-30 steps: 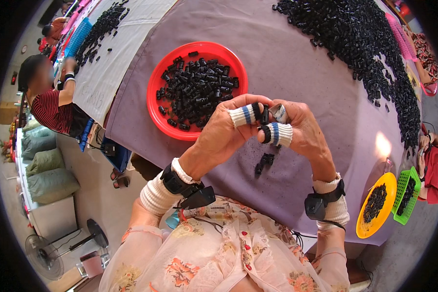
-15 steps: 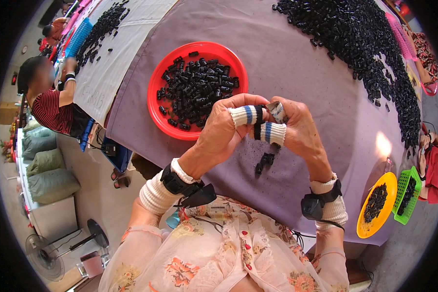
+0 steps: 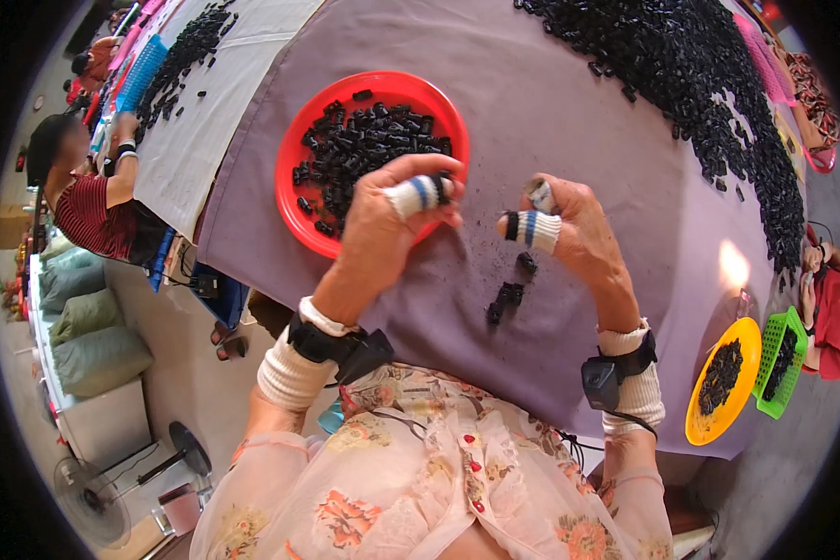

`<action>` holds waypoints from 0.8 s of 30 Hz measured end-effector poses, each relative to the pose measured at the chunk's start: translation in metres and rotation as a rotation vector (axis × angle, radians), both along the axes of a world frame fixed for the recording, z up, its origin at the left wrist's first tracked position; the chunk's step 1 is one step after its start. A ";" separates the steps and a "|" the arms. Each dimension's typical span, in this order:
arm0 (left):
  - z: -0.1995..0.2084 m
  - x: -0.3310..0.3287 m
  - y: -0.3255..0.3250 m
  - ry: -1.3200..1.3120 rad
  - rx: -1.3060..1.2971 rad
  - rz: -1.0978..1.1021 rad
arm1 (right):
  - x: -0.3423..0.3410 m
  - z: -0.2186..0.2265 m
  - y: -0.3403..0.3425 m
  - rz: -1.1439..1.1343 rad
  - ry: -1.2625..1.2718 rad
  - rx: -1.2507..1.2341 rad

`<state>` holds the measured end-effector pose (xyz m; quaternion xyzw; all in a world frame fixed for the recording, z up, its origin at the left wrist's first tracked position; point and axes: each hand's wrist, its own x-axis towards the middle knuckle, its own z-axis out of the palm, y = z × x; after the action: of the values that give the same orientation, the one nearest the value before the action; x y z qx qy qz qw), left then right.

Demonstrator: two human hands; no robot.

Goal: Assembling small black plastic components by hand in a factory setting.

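My left hand (image 3: 383,210) is over the right side of a red round tray (image 3: 294,215) that holds a heap of small black plastic parts (image 3: 373,135). Its thumb and fingertips pinch what looks like one of those parts, mostly hidden behind a striped knit finger sleeve (image 3: 411,197). To the right, above the cloth, my right hand (image 3: 579,219) holds nothing visible, its thumb and taped forefinger apart. A similar sleeve covers its thumb. Just below it is a single black part (image 3: 526,263), and a few more parts (image 3: 504,303) lie nearer me on the cloth.
A mauve cloth (image 3: 364,327) covers the table. A large black heap of parts (image 3: 663,75) spreads over the far right. At the right edge are a yellow plate (image 3: 695,425) and a green basket (image 3: 770,406). A person in a striped top (image 3: 93,215) works at the left.
My hands have come apart, the left one moving left to the red tray. A black part now shows below my right hand, where none was visible before.
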<state>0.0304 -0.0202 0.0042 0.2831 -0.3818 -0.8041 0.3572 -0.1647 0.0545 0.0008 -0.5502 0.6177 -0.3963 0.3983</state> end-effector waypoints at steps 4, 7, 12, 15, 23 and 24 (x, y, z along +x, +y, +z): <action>-0.012 0.028 -0.020 -0.160 -0.146 0.103 | -0.018 -0.035 0.021 -0.084 0.095 0.111; -0.015 0.042 -0.032 -0.230 -0.189 0.167 | -0.017 -0.047 0.033 -0.081 0.189 0.118; -0.012 0.047 -0.034 -0.183 -0.111 0.145 | -0.010 -0.054 0.034 -0.076 0.366 0.064; -0.009 0.044 -0.028 -0.076 0.051 0.095 | -0.006 -0.043 0.034 -0.119 0.206 0.085; 0.003 0.030 -0.008 0.055 0.171 -0.018 | 0.008 -0.006 0.017 -0.063 0.035 -0.016; 0.003 0.028 -0.005 0.085 0.183 -0.044 | 0.011 0.000 0.013 -0.028 0.022 -0.039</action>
<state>0.0585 -0.0255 0.0070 0.2720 -0.2972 -0.8545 0.3279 -0.1539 0.0673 0.0011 -0.5537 0.6218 -0.4077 0.3749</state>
